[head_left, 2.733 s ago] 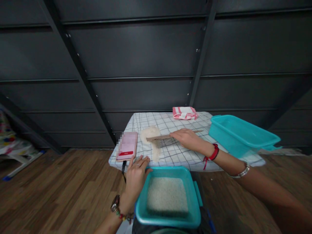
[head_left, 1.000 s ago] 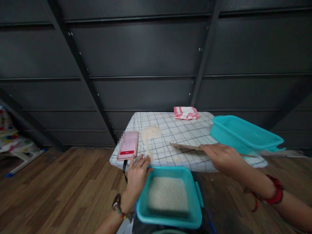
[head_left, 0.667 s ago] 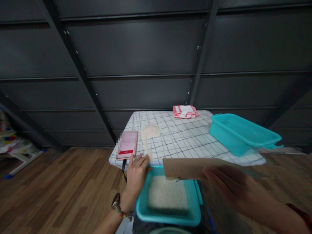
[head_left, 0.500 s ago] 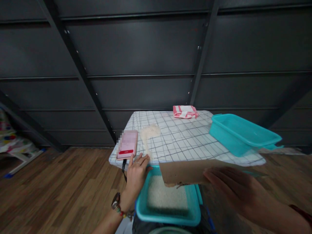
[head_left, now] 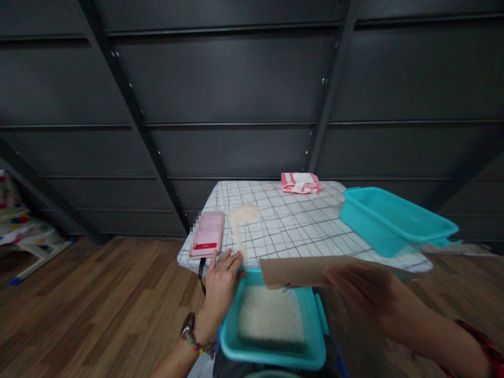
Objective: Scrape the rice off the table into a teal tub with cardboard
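Observation:
My left hand (head_left: pixel 223 278) lies at the near edge of the checked cloth (head_left: pixel 291 226), its fingers stretched out and its thumb by the rim of a turquoise tub. That tub (head_left: pixel 271 359) stands below the table edge and has rice (head_left: pixel 271 317) in it. In my right hand (head_left: pixel 366 294) is a flat piece of brown cardboard (head_left: pixel 295 272), held above the tub's far rim; the fingertips behind it are hidden. A pale patch of rice grains (head_left: pixel 244 213) is spread on the cloth, trailing down to my left fingers.
A phone (head_left: pixel 208 233) with a pink screen lies at the cloth's left edge. A folded pink-and-white towel (head_left: pixel 301 183) sits at the back. Another turquoise tub (head_left: pixel 394 220) stands at the right, overhanging the table. Behind rises a dark panelled wall (head_left: pixel 228 73).
My right hand and the cardboard have risen slightly, showing more of the rice in the tub. My left hand has stayed almost where it was. The view has shifted a little.

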The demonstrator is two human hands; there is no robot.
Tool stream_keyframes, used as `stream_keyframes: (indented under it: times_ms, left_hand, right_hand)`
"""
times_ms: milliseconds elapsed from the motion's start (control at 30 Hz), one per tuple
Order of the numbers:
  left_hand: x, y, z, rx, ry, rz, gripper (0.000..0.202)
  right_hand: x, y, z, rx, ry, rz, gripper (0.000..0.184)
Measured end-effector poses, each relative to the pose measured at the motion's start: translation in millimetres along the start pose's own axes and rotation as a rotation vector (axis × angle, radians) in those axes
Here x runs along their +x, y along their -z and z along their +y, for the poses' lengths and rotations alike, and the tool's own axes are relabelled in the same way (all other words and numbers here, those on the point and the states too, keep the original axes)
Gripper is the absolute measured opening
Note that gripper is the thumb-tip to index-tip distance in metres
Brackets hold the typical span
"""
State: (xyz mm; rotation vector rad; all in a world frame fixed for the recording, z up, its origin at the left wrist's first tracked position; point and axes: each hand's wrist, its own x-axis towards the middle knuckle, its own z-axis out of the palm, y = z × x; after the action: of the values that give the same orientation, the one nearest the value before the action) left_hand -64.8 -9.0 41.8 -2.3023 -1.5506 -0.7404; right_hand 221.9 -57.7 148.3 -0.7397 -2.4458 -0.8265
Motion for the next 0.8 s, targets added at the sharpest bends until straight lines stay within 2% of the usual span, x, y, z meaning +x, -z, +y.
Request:
stream_keyframes:
  times_ms: [67, 133, 267, 367, 433, 567, 700, 800]
  left_hand:
    - [-0.9, -0.5, 0.0, 0.007, -0.005, 0.012, 0.026]
    - [-1.6, -1.2, 0.0, 0.014, -0.011, 0.027, 0.026]
    - [-2.4, -3.6, -0.5, 0.026, -0.017, 0.059, 0.026]
    - [-2.2, -4.5, -1.1, 0.041, -0.007, 0.072, 0.029]
    - [-1.8, -4.3, -1.2, 0.064, 0.008, 0.089, 0.034]
    - [-2.0, -3.6, -1.1, 0.103, 0.040, 0.103, 0.036]
    - [-3.6, -4.5, -1.7, 0.088, 0.018, 0.097, 0.025]
    - [-4.1, -5.2, -1.9, 0.077, 0.003, 0.091, 0.023]
  right_hand:
    - [3.3, -2.0, 7.8, 0.005, -0.032, -0.008, 0.034]
    - [12.1, -13.7, 24.2, 0.000, -0.068, -0.037, 0.033]
    - [42.5, -57.1, 64.0, -0.056, -0.116, -0.043, 0.035]
    - [71.2, -88.9, 82.5, -0.051, -0.235, -0.227, 0.033]
    - [89.2, -105.0, 88.2, -0.021, -0.257, -0.306, 0.031]
    - [114.3, -128.2, 93.0, 0.008, -0.248, -0.335, 0.031]
    - [121.7, -142.3, 95.8, 0.042, -0.224, -0.355, 0.033]
    - [118.9, -143.9, 96.6, 0.066, -0.201, -0.371, 0.034]
